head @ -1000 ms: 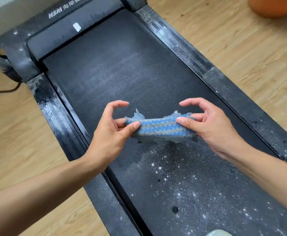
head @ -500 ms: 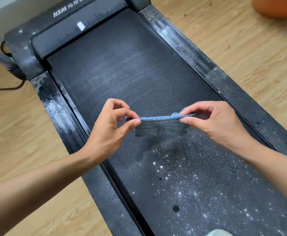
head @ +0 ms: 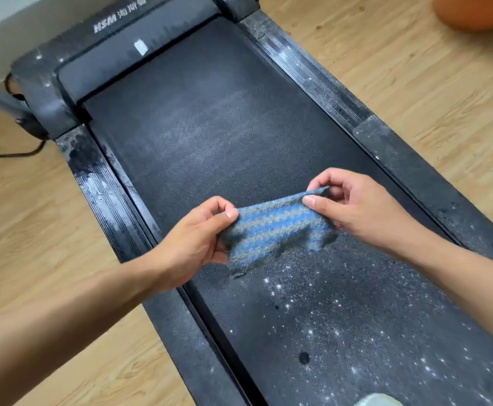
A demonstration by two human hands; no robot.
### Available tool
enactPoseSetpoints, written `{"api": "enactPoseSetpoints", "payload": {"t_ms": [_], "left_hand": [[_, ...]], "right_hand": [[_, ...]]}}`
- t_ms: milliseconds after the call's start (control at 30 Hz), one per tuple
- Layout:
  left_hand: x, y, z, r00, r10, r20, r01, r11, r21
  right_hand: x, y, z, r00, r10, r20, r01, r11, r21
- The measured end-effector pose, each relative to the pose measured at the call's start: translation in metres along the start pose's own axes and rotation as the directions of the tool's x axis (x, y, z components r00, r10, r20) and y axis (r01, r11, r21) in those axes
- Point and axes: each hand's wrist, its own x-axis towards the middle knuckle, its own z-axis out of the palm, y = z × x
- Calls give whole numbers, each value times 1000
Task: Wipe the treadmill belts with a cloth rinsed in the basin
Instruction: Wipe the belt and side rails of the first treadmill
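The cloth (head: pixel 274 230), edge-on a moment ago, now hangs opened above the middle of the belt (head: pixel 210 127). The left hand (head: pixel 192 238) and right hand (head: pixel 356 209) each pinch one corner. Wiping can likely begin.

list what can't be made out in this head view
Head view:
Orange round basin: cut by the top edge, contents unseen.
Pale rounded object: cut by the bottom edge, unidentifiable.
Blue-and-grey striped cloth: corners hidden inside the left hand and right hand.
Black treadmill belt: patch hidden under the cloth.
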Motion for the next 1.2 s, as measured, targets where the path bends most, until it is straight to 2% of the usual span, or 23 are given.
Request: {"api": "enactPoseSetpoints", "payload": {"t_ms": [100,167,233,300,367,433,500,567,600,633,700,767,900,1033,1133,1200], "left_hand": [[-1,-18,1,997,-29,-71,37,993,115],[-1,-23,8,990,-36,-137,56,988,145],[-2,-23,18,986,-49,-162,67,992,104],[-2,-20,28,987,-50,-151,59,997,55],[-2,-15,35,991,-55,-123,55,998,-1],[-5,-8,42,993,-78,-88,64,987,-150],[-8,-2,46,994,-100,-52,80,952,-297],[-10,1,48,996,-87,-14,77,940,-331],[-9,0,48,997,-71,-11,63,941,-333],[-9,0,49,999,-50,-20,41,943,-332],[-7,-3,47,998,7,-63,-26,950,-310],[-5,-4,43,993,67,-94,-90,961,-261],[-1,-3,32,979,126,-162,-157,968,-196],[0,2,14,968,119,-220,-147,983,-113],[-4,-8,-13,962,177,-207,-131,967,219],[-10,-26,-39,949,275,-154,-149,822,549]], "right_hand": [[-6,-4,0,1000,22,-10,-24,990,-139],[-9,-16,3,1000,26,-1,-26,991,-133],[-11,-28,9,999,32,-2,-32,993,-115],[-12,-38,22,999,27,35,-25,998,-57],[-15,-46,39,990,17,137,-25,998,61],[-16,-51,46,977,25,213,-69,977,201],[-12,-51,36,994,23,109,-56,948,312],[-6,-43,17,997,31,-75,-4,941,339],[-5,-37,10,993,54,-106,-18,948,318],[-6,-32,8,993,97,-72,-72,955,289],[-14,-21,18,973,196,122,-221,945,242],[-22,-13,33,944,227,239,-289,920,265],[-19,-11,45,966,183,181,-237,907,349],[-11,-23,46,983,145,112,-169,953,253],[-9,-32,48,986,164,40,-168,963,210],[-10,-37,52,983,183,20,-184,973,136]]}}
